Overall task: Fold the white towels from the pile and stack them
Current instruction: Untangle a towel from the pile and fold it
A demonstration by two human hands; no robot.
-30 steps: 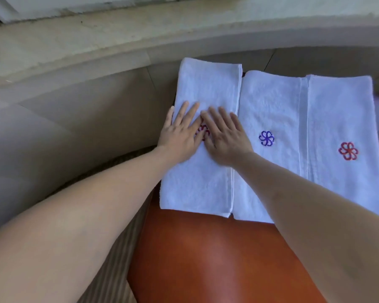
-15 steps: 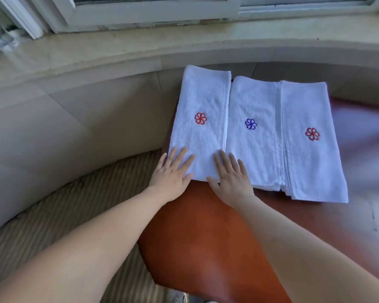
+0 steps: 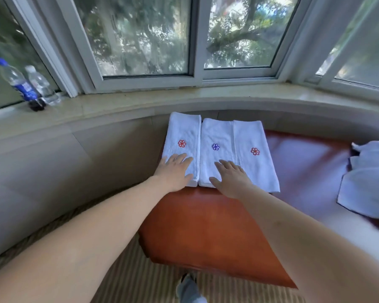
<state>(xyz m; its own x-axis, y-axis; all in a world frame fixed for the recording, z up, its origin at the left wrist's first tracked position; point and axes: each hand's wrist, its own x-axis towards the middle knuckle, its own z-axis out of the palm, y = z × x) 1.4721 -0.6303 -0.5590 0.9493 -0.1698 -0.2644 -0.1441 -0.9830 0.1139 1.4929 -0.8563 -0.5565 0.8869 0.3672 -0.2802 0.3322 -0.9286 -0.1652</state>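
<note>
My left hand [image 3: 175, 171] rests flat, fingers straight, on left folded towel [image 3: 183, 147]; right hand [image 3: 230, 178] flat, fingers spread, on middle folded towel [image 3: 217, 138]. Unfolded pile [image 3: 368, 180] far right.

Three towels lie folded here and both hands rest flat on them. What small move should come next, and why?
Probably lift the right hand and reach right for the unfolded pile. The three folded towels already lie neat side by side, and both the right and the left hand hold nothing.

No readable words or numbers; the blue label on the bottle [image 3: 20, 84] is too blurred, and the folded towels [image 3: 217, 149] bear only embroidered flower marks
</note>
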